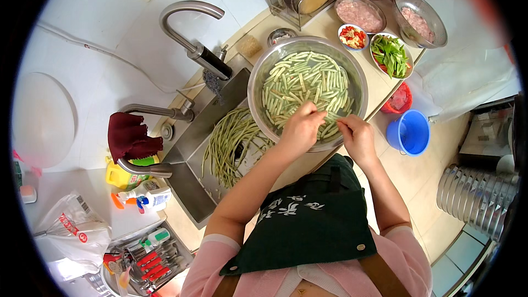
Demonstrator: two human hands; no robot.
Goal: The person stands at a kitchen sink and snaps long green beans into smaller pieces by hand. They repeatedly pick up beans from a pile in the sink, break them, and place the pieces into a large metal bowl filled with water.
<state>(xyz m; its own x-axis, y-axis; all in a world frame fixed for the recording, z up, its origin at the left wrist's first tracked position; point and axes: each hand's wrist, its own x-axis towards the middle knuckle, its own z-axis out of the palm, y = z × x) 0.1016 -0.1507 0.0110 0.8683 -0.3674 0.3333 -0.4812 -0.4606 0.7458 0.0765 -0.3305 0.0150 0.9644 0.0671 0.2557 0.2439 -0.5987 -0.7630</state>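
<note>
A large stainless steel basin (256, 103) holds water and many short pieces of green long beans (305, 84). Over its near rim, my left hand (303, 128) and my right hand (358, 138) come close together with fingertips pinched. A thin long bean (332, 118) appears to stretch between them; its ends are hidden in my fingers. Left of the basin, a bundle of whole long beans (225, 148) lies curved in the stainless steel sink (196, 202), partly hidden by the basin.
Right of the basin stand a small bowl of chopped chillies and garlic (353, 37), a bowl of sliced green peppers (391, 55) and raw meat in a metal bowl (359, 14) and a colander (418, 24). Faucets (208, 60) rise behind the sink. A blue bucket (408, 133) stands below.
</note>
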